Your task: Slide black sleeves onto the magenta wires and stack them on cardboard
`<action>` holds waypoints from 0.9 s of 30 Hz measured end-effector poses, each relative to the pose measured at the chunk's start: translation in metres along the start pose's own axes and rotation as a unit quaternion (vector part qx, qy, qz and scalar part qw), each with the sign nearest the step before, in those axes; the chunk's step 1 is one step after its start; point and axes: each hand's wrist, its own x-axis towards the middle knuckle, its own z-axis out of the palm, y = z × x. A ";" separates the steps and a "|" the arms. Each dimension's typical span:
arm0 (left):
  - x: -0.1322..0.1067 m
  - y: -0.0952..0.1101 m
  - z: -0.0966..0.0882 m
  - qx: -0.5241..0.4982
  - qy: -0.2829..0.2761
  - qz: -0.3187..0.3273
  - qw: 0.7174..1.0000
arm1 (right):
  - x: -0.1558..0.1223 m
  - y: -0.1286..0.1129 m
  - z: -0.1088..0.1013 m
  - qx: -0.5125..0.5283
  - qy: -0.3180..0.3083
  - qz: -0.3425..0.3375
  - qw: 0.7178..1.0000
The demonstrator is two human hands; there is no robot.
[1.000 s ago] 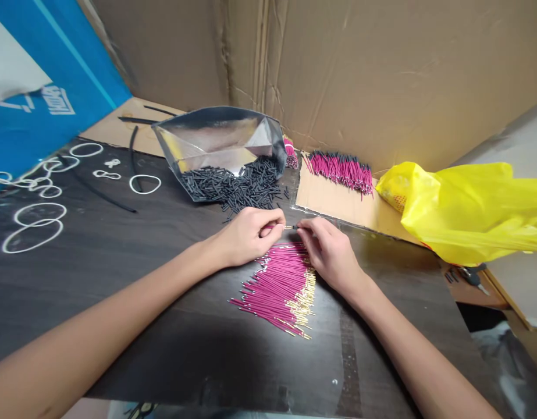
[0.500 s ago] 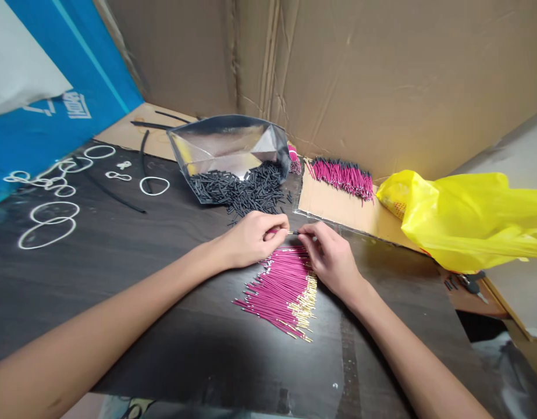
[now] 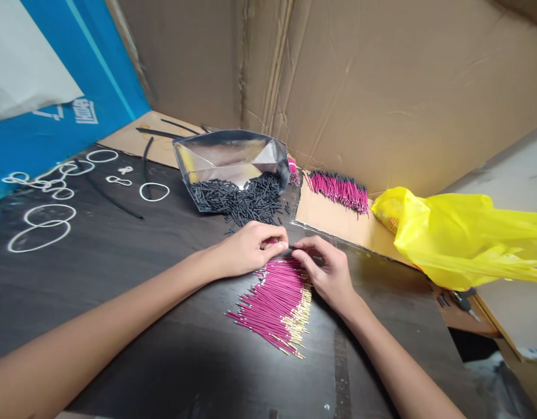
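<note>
My left hand [image 3: 253,249] is closed on a pink wire [image 3: 271,240], mostly hidden by the fingers. At the wire's end is a short black sleeve [image 3: 291,247], pinched between the thumb and forefinger of my right hand [image 3: 327,269]. The two hands' fingertips are a small gap apart. Just below them, a fanned layer of pink wires [image 3: 268,297] lies on the dark table, their gold ends towards the right. Behind my left hand, many loose black sleeves [image 3: 251,201] spill from the mouth of an open silver-lined bag [image 3: 227,156].
Finished-looking pink wires with black ends [image 3: 340,191] lie on a cardboard sheet [image 3: 324,224], beside a small banded bundle [image 3: 293,169]. A yellow plastic bag [image 3: 460,233] sits at right. White rubber bands [image 3: 43,224] and black tubing [image 3: 115,198] lie at left. Cardboard walls [image 3: 381,87] stand behind.
The black sleeve has come closer to my left fingertips, and the gold end that showed between the hands is now covered. The whole view has tilted slightly.
</note>
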 end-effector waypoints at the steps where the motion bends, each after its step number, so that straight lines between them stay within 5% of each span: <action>1: 0.000 0.000 0.000 -0.001 -0.003 -0.001 1.000 | 0.000 0.000 0.000 0.010 -0.002 0.007 1.000; 12: -0.001 0.001 -0.006 -0.056 0.000 -0.063 0.996 | 0.001 0.003 0.003 0.108 0.012 0.074 0.991; 19: -0.001 0.003 -0.008 -0.059 -0.003 -0.069 0.996 | 0.000 -0.002 0.003 0.027 0.020 0.015 0.999; 27: 0.000 0.004 -0.011 -0.071 -0.009 -0.086 0.994 | -0.001 -0.002 0.002 0.048 0.007 0.017 0.999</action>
